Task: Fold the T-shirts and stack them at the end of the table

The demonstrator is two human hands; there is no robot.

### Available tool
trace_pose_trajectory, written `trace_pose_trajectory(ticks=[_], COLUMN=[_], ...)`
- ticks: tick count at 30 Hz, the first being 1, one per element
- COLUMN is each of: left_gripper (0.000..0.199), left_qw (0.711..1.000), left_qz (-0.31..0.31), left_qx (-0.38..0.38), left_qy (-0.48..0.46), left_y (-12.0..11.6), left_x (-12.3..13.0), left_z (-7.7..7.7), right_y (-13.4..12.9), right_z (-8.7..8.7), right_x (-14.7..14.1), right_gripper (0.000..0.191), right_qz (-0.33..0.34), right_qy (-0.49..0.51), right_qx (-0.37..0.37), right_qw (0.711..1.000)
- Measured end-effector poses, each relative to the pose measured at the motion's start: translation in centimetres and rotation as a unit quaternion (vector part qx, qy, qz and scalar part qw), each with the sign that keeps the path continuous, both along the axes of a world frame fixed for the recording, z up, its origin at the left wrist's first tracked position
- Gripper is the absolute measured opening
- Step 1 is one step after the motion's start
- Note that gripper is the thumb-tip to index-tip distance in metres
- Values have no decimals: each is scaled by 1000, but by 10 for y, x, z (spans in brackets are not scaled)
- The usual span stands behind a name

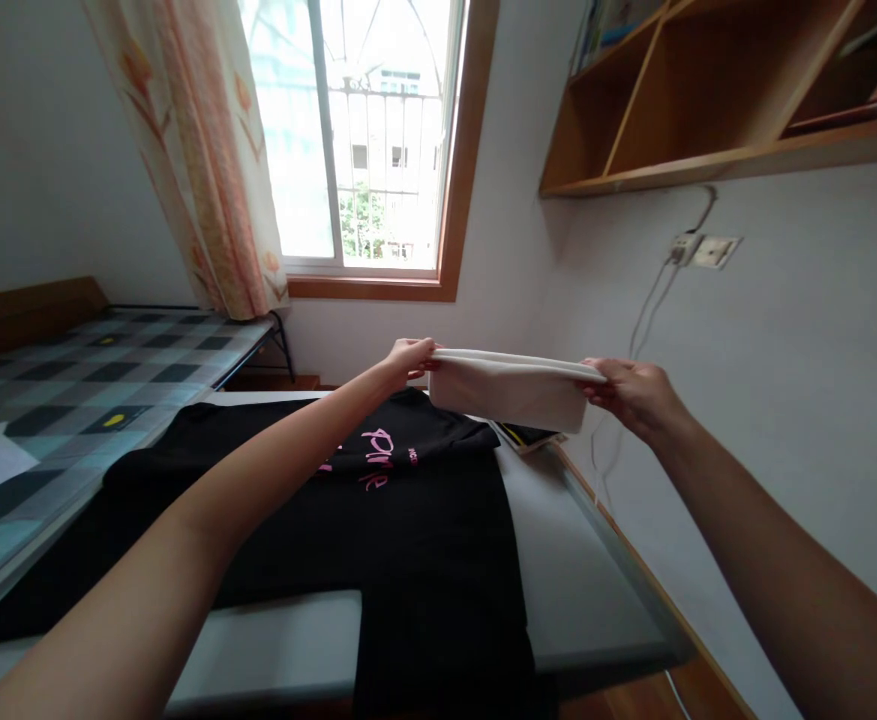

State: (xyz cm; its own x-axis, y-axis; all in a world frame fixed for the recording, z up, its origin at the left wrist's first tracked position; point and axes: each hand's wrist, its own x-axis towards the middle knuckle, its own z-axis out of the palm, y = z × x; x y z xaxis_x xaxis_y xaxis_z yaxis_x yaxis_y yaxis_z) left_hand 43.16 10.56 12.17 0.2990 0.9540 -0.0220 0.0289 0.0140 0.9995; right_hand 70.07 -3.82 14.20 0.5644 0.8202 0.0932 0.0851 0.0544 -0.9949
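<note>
A folded white cloth (509, 392) is stretched between my two hands, held up over the far end of the table. Its left corner is pinched in my left hand (410, 360), and my right hand (629, 395) grips the right corner. Below lies a black garment with pink lettering (430, 540), spread out with its sleeves apart. Part of the garment hangs over the near table edge. My left forearm covers some of the lettering.
The white table (580, 560) stands against the right wall. Dark flat items (532, 438) lie at its far right corner. A bed with a checked cover (70, 400) is at the left. Wooden shelves (700, 90) hang above right, over a wall socket (715, 252) with cables.
</note>
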Motion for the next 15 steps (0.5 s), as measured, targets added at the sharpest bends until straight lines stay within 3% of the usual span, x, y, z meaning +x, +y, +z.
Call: trace_pose_trajectory(ticks=[7, 11, 15], left_gripper=[22, 23, 41], left_qw=[992, 977, 963], left_qz=[-15, 10, 8], left_qx=[-3, -17, -19], left_qy=[-125, -214, -270], left_y=[29, 47, 66], left_x=[59, 97, 129], left_z=[-6, -17, -23], right_y=[25, 35, 36], right_z=[-18, -36, -48], right_x=[39, 56, 56], right_gripper=[15, 28, 32], right_qz=[-107, -152, -170], right_qy=[-154, -195, -236], right_qx=[116, 126, 130], right_qw=[975, 961, 948])
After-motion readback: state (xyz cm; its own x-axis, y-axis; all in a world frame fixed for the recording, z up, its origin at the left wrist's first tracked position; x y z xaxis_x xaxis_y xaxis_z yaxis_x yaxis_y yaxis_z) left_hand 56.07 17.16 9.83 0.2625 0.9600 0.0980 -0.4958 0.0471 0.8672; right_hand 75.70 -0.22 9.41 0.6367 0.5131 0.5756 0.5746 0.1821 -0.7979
